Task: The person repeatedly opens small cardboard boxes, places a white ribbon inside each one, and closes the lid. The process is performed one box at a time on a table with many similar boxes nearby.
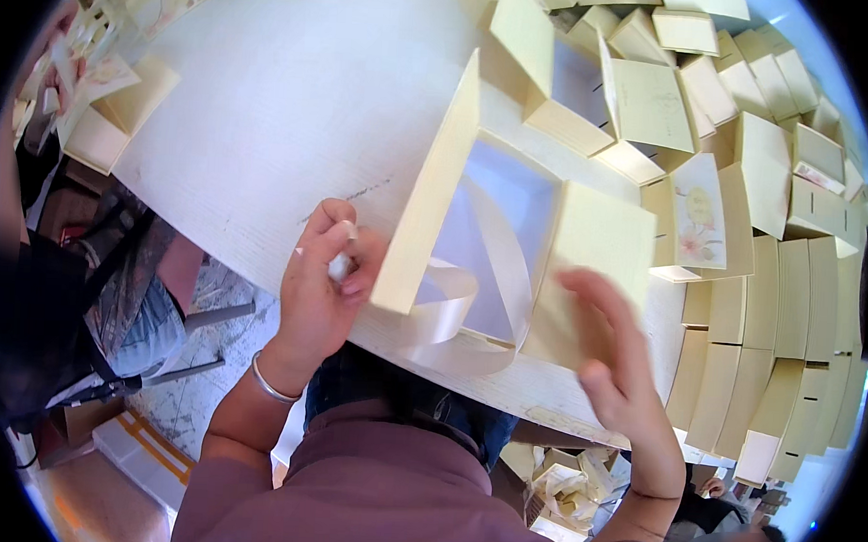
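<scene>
In front of me at the table's near edge is an open cream box with a pale lavender inside. One of its flaps stands up on the left, and the other lies out flat to the right. A cream satin ribbon loops out of the box and over its front edge. Just left of the raised flap, my left hand is curled around a small white object, mostly hidden by the fingers. My right hand, a little blurred, hovers by the right flap with its fingers apart, holding nothing I can see.
Another open box stands behind mine. Many cream boxes are stacked along the right, one with a flower print. At the left edge a co-worker's hand is near another open box. Below right is a heap of ribbon.
</scene>
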Available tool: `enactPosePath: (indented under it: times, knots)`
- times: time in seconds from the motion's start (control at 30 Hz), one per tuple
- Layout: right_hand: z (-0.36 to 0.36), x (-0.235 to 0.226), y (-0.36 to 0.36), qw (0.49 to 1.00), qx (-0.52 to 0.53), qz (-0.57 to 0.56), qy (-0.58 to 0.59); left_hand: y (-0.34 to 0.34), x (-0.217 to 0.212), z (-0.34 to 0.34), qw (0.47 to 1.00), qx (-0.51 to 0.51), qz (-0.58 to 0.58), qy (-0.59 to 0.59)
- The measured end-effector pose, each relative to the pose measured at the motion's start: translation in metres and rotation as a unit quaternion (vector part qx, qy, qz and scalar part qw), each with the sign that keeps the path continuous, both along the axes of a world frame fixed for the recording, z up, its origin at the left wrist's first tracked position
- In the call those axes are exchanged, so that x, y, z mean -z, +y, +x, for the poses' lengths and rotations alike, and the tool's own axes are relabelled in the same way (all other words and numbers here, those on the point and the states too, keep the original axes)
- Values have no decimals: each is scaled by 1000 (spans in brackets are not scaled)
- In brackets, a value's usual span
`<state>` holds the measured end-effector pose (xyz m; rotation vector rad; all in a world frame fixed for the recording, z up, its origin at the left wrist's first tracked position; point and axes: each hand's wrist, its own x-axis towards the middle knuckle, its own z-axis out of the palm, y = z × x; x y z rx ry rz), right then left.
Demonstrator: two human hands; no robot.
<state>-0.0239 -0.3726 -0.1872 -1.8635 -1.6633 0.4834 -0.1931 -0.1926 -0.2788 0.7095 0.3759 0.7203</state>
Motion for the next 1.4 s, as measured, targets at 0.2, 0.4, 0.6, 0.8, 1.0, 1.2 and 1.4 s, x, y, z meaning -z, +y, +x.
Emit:
enactPosePath:
  times: [0.2,0.4,0.6,0.8,1.0,1.2,1.4]
  knots:
    - [-3,12,13,941,-42,-57,-330,30,-8,-22,984,-127,113,58]
    - [5,15,14,926,-90,-35,-365,105,-3,-116,851,-406,273,193]
    - [-14,37,63,883,-172,33,-436,106,38,-153,716,-536,351,277]
    - [-3,59,208,832,-112,242,-486,109,56,-196,733,-548,270,300]
    - [-3,92,196,938,-87,236,-237,83,4,-145,491,-495,494,519]
    - [12,103,183,977,-16,213,-25,55,-102,-21,524,-357,744,211]
    - [19,107,180,970,-34,239,-41,160,-174,188,460,-124,860,182]
